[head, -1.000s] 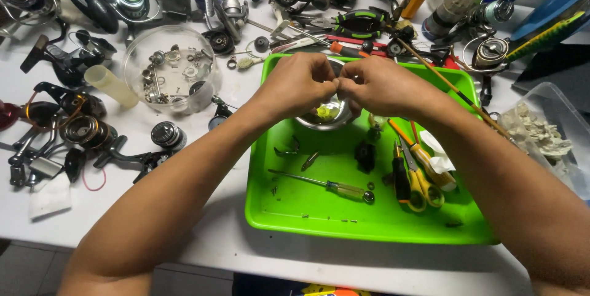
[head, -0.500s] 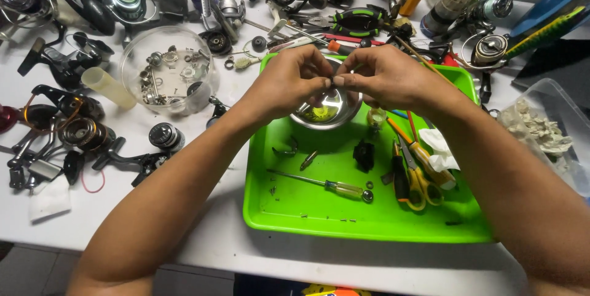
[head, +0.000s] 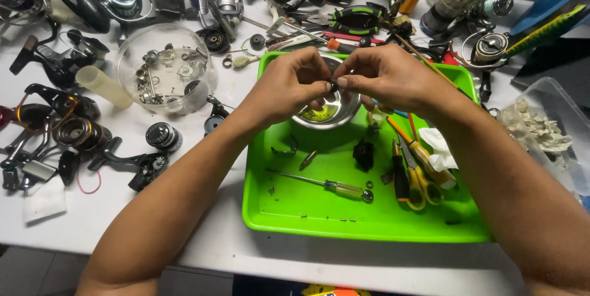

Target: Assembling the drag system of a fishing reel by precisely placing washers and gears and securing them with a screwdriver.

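Both hands meet above a small metal bowl (head: 329, 115) at the back of a green tray (head: 344, 216) on the white tabletop (head: 123, 222). The left hand (head: 292, 84) and the right hand (head: 384, 78) are each curled, fingertips pinched together on a tiny dark part (head: 334, 85) held between them just over the bowl. The part is too small to tell what it is. The bowl holds a little yellowish liquid.

On the tray floor, in front of the bowl, lies a screwdriver (head: 326, 185) with a clear yellow handle, its shaft pointing left. Near its handle end sit a small ring and a few loose screws. A black part (head: 363, 153) lies just right of the tray's middle. Along the right side of the tray lie yellow-handled scissors (head: 418, 176) and, beside them, a crumpled white tissue (head: 439, 148).

Left of the tray, a clear round tub (head: 163, 75) holds many small metal pieces, and a pale plastic tube (head: 103, 86) lies touching its left side. Around them, dark fishing reels (head: 67, 130) and reel parts are scattered over the tabletop. Behind the tray lie green-handled pliers (head: 359, 18) among more reels and tools. At the far right, a clear box (head: 553, 130) holds white scraps.
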